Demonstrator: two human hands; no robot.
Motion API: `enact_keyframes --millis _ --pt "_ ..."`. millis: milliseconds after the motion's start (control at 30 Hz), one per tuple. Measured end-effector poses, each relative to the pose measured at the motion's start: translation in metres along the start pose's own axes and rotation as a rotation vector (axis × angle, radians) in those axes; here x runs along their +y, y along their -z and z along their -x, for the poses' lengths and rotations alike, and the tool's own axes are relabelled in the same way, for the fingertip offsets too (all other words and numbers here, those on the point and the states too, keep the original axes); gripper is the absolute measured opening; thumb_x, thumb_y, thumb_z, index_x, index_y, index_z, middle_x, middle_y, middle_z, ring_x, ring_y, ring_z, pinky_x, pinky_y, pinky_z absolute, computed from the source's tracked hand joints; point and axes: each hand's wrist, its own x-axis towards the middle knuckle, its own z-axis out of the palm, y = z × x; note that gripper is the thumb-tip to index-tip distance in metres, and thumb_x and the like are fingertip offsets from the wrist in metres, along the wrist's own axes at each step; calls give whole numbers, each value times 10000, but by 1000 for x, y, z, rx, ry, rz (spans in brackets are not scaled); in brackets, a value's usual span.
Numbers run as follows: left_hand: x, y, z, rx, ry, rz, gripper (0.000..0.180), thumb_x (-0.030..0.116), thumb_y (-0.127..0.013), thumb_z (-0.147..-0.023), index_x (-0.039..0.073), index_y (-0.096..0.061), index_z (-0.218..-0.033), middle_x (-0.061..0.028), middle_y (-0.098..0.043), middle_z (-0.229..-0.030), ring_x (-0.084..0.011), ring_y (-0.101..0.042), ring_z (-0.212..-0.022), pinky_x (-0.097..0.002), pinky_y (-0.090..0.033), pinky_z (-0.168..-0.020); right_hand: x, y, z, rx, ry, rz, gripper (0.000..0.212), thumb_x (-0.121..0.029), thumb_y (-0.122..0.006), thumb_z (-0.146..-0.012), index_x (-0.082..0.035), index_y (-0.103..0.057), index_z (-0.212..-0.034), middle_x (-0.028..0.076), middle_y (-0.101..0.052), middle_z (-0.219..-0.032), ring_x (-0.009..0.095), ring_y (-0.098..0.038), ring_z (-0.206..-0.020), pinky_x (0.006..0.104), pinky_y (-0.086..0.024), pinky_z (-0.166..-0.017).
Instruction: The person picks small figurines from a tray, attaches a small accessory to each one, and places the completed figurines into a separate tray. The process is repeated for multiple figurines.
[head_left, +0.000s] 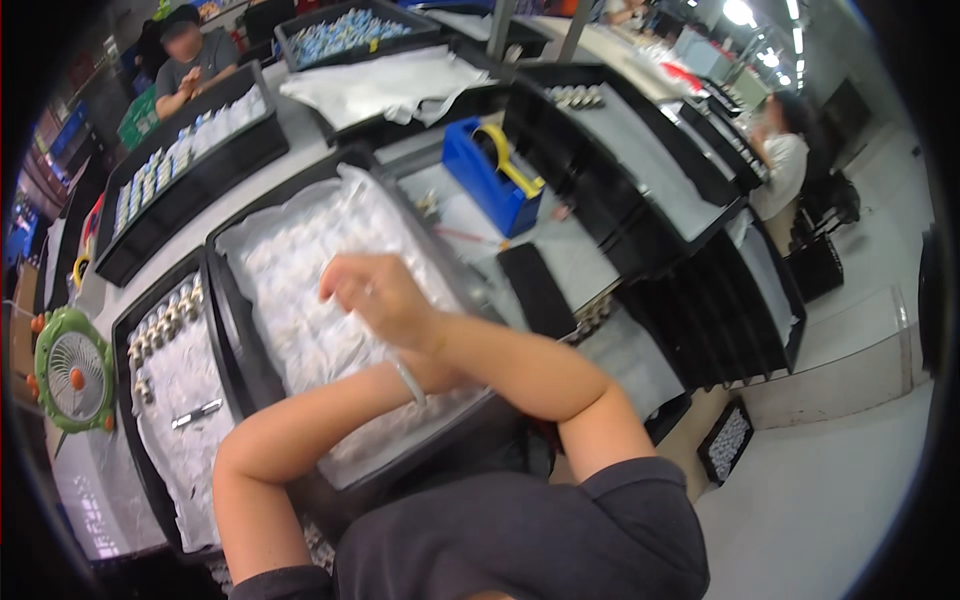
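Note:
My right hand [372, 292] is over a black tray [232, 325] lined with white sheet, its fingers curled; what is inside them, if anything, is hidden. Rows of small pale parts [310, 235] lie under thin white film in that tray. My left hand [440, 372] meets the right arm near the wrist, below the bangle on my left wrist, and its fingers are hidden there. To the left, a narrower lined tray [125, 400] holds a row of small metal fittings [168, 318] and a silver pen-like tool [197, 414].
A green fan [75, 370] stands at the left edge. Beyond the tray are a blue tape dispenser [490, 180] and a dark flat pad [537, 292]. Black trays [600, 165] stand right and behind. One person [195, 65] sits far left, another [785, 155] far right.

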Motion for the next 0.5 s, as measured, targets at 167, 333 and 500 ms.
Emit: enact_keyframes --millis 167,333,500 --pt "-36 9 13 8 115 -100 302 200 -409 -897 62 -488 -1154 -103 -508 -1140 -203 -447 -1106 -331 -330 -943 -23 4 1 -66 32 61 234 -193 -466 -859 -26 -570 -733 65 -535 -617 152 -500 -553 261 -403 -537" --pt "37 79 76 189 356 129 396 138 -439 -877 56 -367 -1257 -119 -498 -1132 -197 -555 -931 -325 -441 -806 -21 8 4 -7 123 63 240 -191 -453 -868 -23 -576 -747 52 -532 -620 122 -491 -544 247 -398 -529" --pt "84 91 152 613 462 862 454 148 -444 -857 63 -321 -1285 -177 -492 -1127 -253 -567 -875 -303 -461 -752 -34 3 6 -136 -58 30 232 -174 -447 -867 -20 -577 -751 64 -554 -649 139 -502 -569 260 -407 -560"
